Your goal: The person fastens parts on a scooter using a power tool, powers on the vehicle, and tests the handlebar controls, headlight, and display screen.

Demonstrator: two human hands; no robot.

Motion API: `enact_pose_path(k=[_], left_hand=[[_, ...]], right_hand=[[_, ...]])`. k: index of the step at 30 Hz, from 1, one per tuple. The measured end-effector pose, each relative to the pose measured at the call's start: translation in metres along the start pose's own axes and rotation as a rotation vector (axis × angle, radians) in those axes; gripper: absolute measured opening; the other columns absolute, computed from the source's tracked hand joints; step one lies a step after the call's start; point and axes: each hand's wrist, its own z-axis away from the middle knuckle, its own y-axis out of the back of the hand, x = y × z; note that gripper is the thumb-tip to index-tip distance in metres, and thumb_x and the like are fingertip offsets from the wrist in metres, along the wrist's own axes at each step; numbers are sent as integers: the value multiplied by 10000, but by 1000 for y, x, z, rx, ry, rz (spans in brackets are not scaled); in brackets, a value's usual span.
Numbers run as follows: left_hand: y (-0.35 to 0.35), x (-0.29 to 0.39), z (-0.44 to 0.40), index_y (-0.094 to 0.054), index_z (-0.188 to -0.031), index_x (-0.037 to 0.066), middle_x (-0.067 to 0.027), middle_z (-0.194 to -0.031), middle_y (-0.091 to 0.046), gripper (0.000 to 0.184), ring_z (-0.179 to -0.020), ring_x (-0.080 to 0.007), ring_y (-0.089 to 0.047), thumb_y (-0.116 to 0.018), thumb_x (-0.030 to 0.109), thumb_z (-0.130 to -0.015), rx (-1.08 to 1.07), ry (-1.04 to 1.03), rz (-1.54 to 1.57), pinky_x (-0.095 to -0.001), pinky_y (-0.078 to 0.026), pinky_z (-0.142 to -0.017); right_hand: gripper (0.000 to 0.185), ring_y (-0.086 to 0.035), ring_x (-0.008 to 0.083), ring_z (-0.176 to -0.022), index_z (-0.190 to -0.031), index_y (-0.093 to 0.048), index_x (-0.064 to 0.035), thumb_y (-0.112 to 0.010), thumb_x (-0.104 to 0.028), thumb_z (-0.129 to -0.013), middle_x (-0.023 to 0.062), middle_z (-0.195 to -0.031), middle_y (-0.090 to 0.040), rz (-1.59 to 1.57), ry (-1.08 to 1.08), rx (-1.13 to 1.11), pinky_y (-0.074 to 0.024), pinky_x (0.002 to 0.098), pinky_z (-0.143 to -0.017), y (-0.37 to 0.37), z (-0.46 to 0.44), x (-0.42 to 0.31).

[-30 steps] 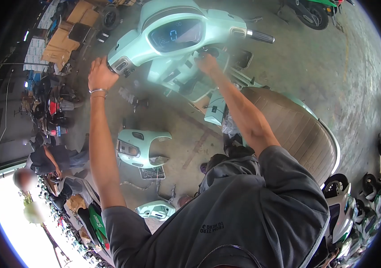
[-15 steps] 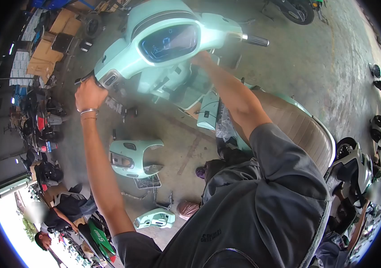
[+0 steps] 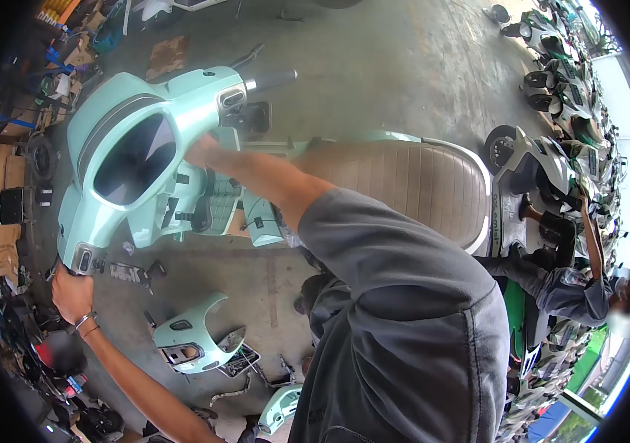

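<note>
A mint-green scooter stands before me, its handlebar cover (image 3: 119, 92) on the left of the view and its dark dashboard screen (image 3: 135, 161) in the middle of that cover. My left hand (image 3: 73, 294) is closed around the left handlebar grip, which it mostly hides. Below the dashboard, my right hand (image 3: 200, 151) reaches in behind the cover by the scooter's front body; its fingers are hidden. The right handlebar grip (image 3: 274, 79) has no hand on it. Behind my right arm lies the brown ribbed seat (image 3: 411, 184).
Loose mint-green body panels (image 3: 193, 336) and metal brackets lie on the floor below the scooter. Cardboard boxes (image 3: 1, 247) line the left side. More scooters (image 3: 566, 103) stand in rows at the right, where a person (image 3: 573, 295) is beside them.
My view has turned, so the scooter appears rotated and further left. The dashboard screen, lit with figures before, is now dark. My left hand stays on its grip.
</note>
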Motion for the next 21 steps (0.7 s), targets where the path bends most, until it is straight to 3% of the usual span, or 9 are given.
enact_pose_path(k=[4, 5, 7, 10, 13, 18, 20, 21], left_hand=[[5, 0, 3, -653, -1108, 66, -196, -1063, -684, 399, -986, -406, -636, -677, 294, -782, -2, 6, -26, -504, -508, -837], [8, 3, 2, -653, -1105, 64, -194, -1063, -685, 398, -986, -405, -636, -677, 289, -778, -12, 5, -18, -504, -508, -837], [10, 7, 2, -653, -1100, 64, -197, -1054, -685, 395, -982, -404, -637, -677, 284, -772, -17, 15, 0, -504, -508, -836], [5, 2, 1, -658, -1078, 73, -216, -1010, -689, 391, -965, -408, -645, -676, 268, -740, -24, 23, -26, -496, -517, -838], [14, 9, 3, -654, -1062, 71, -215, -1006, -690, 379, -971, -408, -646, -664, 254, -730, -21, 54, -20, -498, -519, -841], [17, 9, 5, -651, -1030, 68, -214, -1010, -688, 363, -974, -409, -647, -657, 236, -708, -57, 39, 22, -496, -521, -848], [21, 13, 5, -652, -1030, 69, -212, -1014, -687, 366, -974, -411, -647, -655, 230, -701, -69, 64, 26, -496, -522, -850], [22, 13, 6, -652, -1031, 70, -211, -1019, -686, 369, -973, -414, -647, -653, 225, -695, -84, 73, 38, -496, -523, -851]], right_hand=[[314, -611, 279, -1119, -1099, -697, -66, -540, -53, -828, 163, -1181, -649, -263, -41, 230, -514, 467, -894, -7, -4, 7], [301, -646, 260, -1028, -1118, -679, -54, -535, -78, -855, 158, -1141, -662, -259, 68, -65, -546, 448, -811, -9, -15, 21], [293, -681, 240, -937, -1137, -662, -43, -530, -103, -882, 154, -1102, -674, -249, 186, -350, -578, 429, -728, 10, -12, 30], [310, -688, 217, -741, -1178, -628, -24, -530, -169, -923, 140, -1042, -685, -729, -165, -358, -581, 367, -590, 83, 33, 30], [366, -636, 183, -496, -1211, -593, 2, -528, -266, -969, 127, -971, -688, -965, -307, -333, -536, 278, -414, 58, 24, 25], [447, -685, 214, -670, -1244, -581, -13, -572, -351, -950, 165, -964, -698, -1298, -588, -169, -541, 334, -652, 16, 64, 10], [478, -701, 224, -732, -1253, -580, -20, -592, -383, -942, 180, -955, -703, -1284, -615, -49, -538, 351, -750, 0, 96, 15], [450, -693, 214, -716, -1213, -604, -12, -605, -366, -936, 167, -925, -708, -1159, -558, 54, -538, 348, -734, -11, 110, 26]])
